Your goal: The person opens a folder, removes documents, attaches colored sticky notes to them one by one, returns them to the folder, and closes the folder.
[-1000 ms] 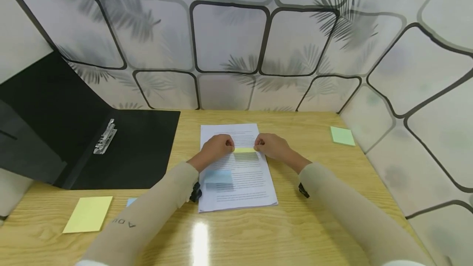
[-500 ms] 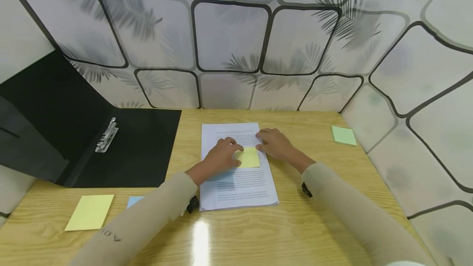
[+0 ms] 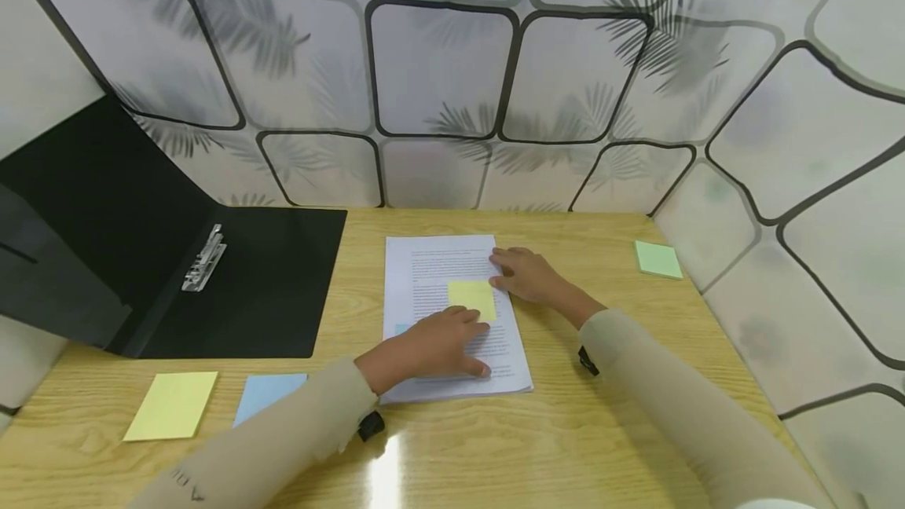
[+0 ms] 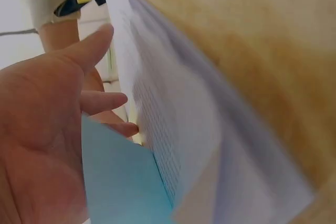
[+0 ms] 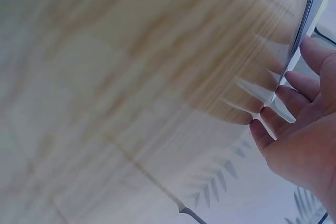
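A stack of printed paper sheets (image 3: 401,277) lies on the wooden table, with a yellow sticky note (image 3: 474,298) flat on its upper right part. My left hand (image 3: 433,342) is over the lower half of the stack, fingers loosely spread, holding nothing. It covers most of a blue sticky note (image 4: 123,174), which in the left wrist view slants up from the page beside the palm. At the stack's right edge, my right hand (image 3: 530,275) rests with its fingertips along the paper; in the right wrist view these fingers (image 5: 296,100) touch the table beside the edge.
An open black folder (image 3: 276,281) with a metal clip (image 3: 205,259) stands at the left. Nearer me lie a yellow note pad (image 3: 172,407) and a blue one (image 3: 267,393), partly behind the left sleeve. A green pad (image 3: 658,259) lies far right, near the patterned wall.
Both hands pinched the yellow note along its upper edge; it now lies flat on the page, released. The left hand has moved down toward me, and the right hand shifted to the stack's edge.
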{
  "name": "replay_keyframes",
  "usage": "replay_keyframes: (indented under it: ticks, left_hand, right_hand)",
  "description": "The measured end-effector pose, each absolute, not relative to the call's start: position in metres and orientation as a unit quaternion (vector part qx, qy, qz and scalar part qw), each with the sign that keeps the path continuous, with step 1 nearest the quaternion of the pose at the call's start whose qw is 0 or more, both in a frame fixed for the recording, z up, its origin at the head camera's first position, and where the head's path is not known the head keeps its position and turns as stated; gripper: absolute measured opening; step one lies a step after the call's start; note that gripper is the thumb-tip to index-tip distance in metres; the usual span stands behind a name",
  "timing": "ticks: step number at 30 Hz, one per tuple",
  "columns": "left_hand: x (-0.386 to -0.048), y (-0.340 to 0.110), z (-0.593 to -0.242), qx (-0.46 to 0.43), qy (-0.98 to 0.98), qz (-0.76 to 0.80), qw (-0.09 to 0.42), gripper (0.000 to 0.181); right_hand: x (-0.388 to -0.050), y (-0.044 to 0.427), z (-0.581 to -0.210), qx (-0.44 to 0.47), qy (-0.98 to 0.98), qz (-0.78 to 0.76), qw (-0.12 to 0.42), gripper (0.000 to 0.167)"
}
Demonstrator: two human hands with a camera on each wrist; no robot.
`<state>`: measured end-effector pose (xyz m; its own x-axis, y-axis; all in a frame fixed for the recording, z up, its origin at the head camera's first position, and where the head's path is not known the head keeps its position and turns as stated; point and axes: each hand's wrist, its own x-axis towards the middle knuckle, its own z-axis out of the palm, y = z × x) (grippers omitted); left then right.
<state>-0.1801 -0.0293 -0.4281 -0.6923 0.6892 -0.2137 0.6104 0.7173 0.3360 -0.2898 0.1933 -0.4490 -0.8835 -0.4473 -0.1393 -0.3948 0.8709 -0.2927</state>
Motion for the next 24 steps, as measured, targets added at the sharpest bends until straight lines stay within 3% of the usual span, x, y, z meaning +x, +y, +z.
replay_keyframes:
  ticks: [10, 16, 20, 24]
  left_hand:
    - [-0.166, -0.036, -0.438, 0.360, 0.886, 0.186, 0.226, 0.094]
    - [-0.167, -0.038, -0.447, 0.364, 0.879, 0.204, 0.229, 0.098]
    - [-0.169, -0.041, -0.448, 0.375, 0.874, 0.205, 0.230, 0.091]
    - [-0.172, -0.044, -0.446, 0.376, 0.867, 0.221, 0.241, 0.071]
  right_hand:
    - [-0.289, 0.192, -0.446, -0.219, 0.960, -0.137, 0.105, 0.060]
    - [-0.289, 0.193, -0.446, -0.217, 0.962, -0.131, 0.102, 0.060]
    - [-0.289, 0.194, -0.446, -0.213, 0.962, -0.138, 0.105, 0.060]
    - [-0.289, 0.196, -0.446, -0.210, 0.960, -0.153, 0.109, 0.060]
